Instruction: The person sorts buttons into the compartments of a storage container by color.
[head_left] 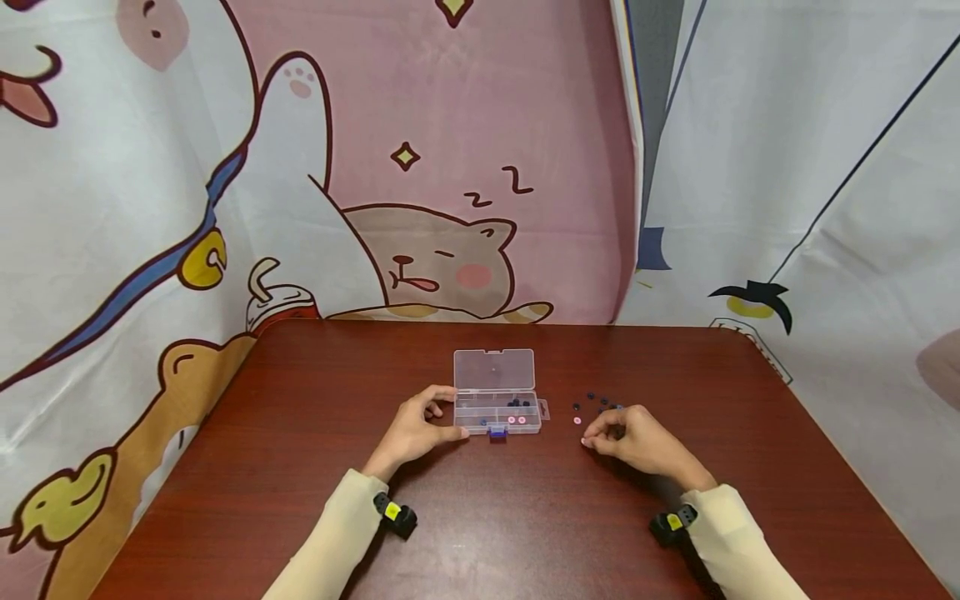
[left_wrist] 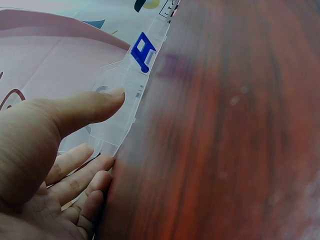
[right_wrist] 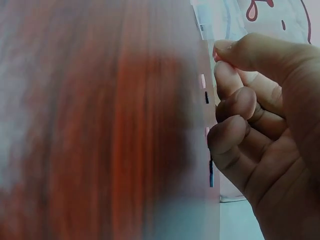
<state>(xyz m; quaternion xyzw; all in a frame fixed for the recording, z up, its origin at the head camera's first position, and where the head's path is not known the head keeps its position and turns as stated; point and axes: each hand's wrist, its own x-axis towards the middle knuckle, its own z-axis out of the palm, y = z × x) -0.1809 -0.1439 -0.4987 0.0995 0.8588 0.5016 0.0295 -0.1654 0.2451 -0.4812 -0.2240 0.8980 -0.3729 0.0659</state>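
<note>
A clear plastic compartment box (head_left: pixel 493 369) lies on the table with its lid swung back and a blue latch (head_left: pixel 497 436) at the front. My left hand (head_left: pixel 412 427) holds its left end, thumb at the front corner, fingers at the back. Inside sit small dark discs (head_left: pixel 517 403) in the back row and pink discs (head_left: pixel 517 420) in the front row. To the right of the box, my right hand (head_left: pixel 637 437) pinches a small pink disc (right_wrist: pixel 216 55) between thumb and index finger, just above the table. The disc is mostly hidden by the fingertips.
Several loose dark discs (head_left: pixel 590 396) and a pink disc (head_left: pixel 577 421) lie on the table between the box and my right hand; some are partly behind that hand. Printed cloth (head_left: pixel 525 100) hangs behind the brown table (head_left: pixel 510 517).
</note>
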